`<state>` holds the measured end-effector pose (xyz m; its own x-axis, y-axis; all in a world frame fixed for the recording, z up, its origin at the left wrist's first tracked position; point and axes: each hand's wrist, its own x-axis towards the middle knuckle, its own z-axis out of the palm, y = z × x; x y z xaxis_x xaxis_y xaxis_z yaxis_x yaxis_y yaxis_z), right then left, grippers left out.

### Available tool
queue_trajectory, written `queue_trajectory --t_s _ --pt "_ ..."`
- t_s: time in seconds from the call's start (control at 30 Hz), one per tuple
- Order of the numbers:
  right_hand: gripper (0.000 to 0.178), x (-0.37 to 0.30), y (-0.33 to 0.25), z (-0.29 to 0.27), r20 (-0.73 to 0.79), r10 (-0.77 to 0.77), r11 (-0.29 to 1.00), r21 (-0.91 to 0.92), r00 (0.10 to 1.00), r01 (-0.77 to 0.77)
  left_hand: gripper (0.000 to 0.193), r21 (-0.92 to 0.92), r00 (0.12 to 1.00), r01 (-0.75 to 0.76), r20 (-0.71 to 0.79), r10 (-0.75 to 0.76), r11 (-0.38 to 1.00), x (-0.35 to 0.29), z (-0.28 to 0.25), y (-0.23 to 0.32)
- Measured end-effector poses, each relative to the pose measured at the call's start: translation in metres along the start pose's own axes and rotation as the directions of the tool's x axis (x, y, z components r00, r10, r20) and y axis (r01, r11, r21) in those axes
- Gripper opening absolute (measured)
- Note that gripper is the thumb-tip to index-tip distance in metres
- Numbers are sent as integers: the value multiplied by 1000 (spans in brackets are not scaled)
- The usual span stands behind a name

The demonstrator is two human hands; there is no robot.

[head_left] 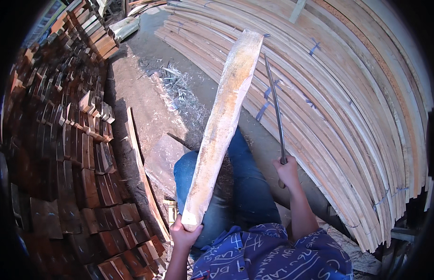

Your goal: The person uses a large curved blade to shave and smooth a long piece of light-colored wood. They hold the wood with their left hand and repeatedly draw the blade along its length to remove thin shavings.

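Note:
My left hand (185,233) is closed round the lower end of a long, rough-hewn plank (221,121). The plank tilts up and away over my knees, its face pale with yellow-brown patches and its edges uneven. To the right, my right hand (287,171) grips the handle of a machete (275,102). Its long, dark blade points up and away, seen nearly edge-on, beside the plank and apart from it.
Bundled long wooden strips (329,107), tied with blue bands, fill the right side. Stacked short wood blocks (86,154) line the left. A narrow wood strip (141,168) lies near them. Wood shavings (177,86) litter the ground ahead, beyond a flat slab (163,161).

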<state>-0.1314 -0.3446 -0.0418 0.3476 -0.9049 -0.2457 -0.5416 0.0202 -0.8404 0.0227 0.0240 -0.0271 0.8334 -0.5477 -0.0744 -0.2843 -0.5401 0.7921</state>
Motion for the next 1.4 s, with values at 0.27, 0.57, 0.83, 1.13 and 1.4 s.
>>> queue_trajectory --t_s 0.27,0.57,0.83,1.13,1.4 --pt "30 -60 -5 -1 144 268 916 269 953 -298 51 1 1000 -5 22 5 1000 -1 3 -1" --pt "30 -53 -96 -13 275 -258 965 30 926 260 50 -43 999 38 29 -36 998 -3 5 0" --pt "28 -68 -83 29 244 -275 961 39 930 275 51 -32 989 102 115 -98 994 2 -2 -13" --pt "23 -74 -77 -1 114 -312 914 -236 943 331 54 -1 984 60 165 -59 998 12 -11 2" --pt "20 -93 -73 9 258 -307 874 -305 916 379 51 151 985 27 165 -52 988 10 -11 29"
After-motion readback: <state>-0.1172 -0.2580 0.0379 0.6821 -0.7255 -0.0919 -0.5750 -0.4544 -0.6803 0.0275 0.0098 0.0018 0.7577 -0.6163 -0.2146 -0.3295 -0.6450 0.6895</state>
